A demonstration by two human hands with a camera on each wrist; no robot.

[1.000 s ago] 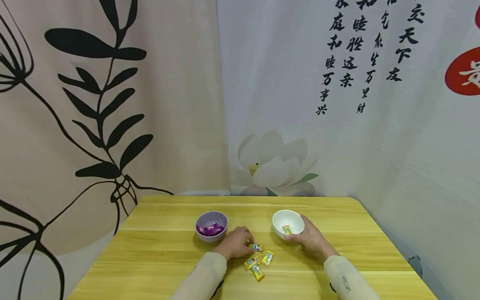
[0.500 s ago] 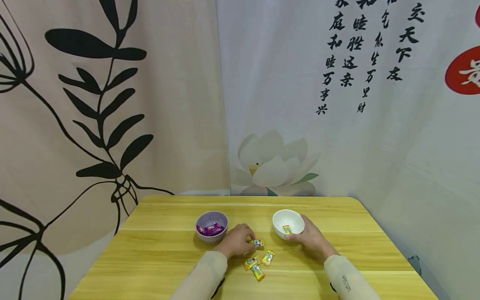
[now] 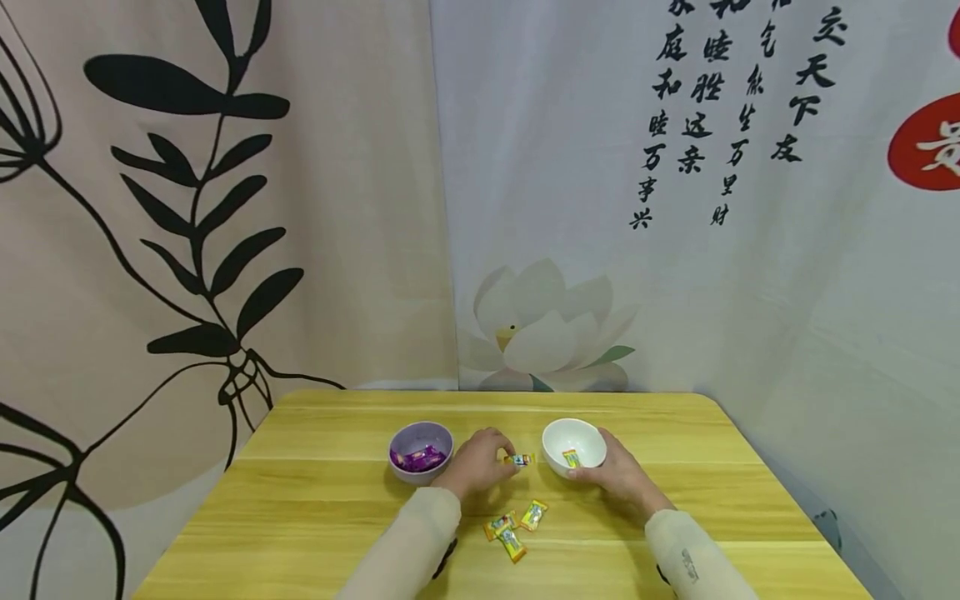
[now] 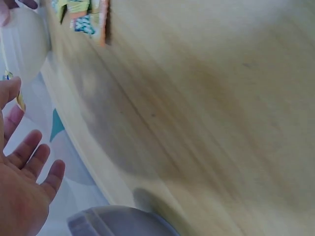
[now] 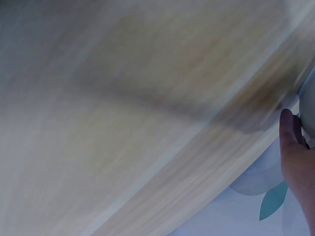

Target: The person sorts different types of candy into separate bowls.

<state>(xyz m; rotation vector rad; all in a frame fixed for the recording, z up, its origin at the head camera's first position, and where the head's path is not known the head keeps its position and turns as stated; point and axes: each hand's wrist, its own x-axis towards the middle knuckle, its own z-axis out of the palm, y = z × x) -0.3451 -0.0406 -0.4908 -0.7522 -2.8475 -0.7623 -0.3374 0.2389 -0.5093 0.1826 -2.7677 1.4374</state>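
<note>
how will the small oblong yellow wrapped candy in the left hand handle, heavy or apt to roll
The small oblong yellow wrapped candy is probably light: the left hand holds it with just a pinch. A similar yellow candy lies flat on the wooden table, so rolling seems unlikely.

A wood-grain desk (image 3: 300, 500) stands before a beige cloth (image 3: 367, 208) printed with a black plant (image 3: 197, 340) and a pale cloth (image 3: 525, 125) showing a lotus (image 3: 551, 342), black writing (image 3: 707, 87) and a red oval (image 3: 906, 158). Soft shadows (image 4: 113, 142) lie across the desk.
</note>
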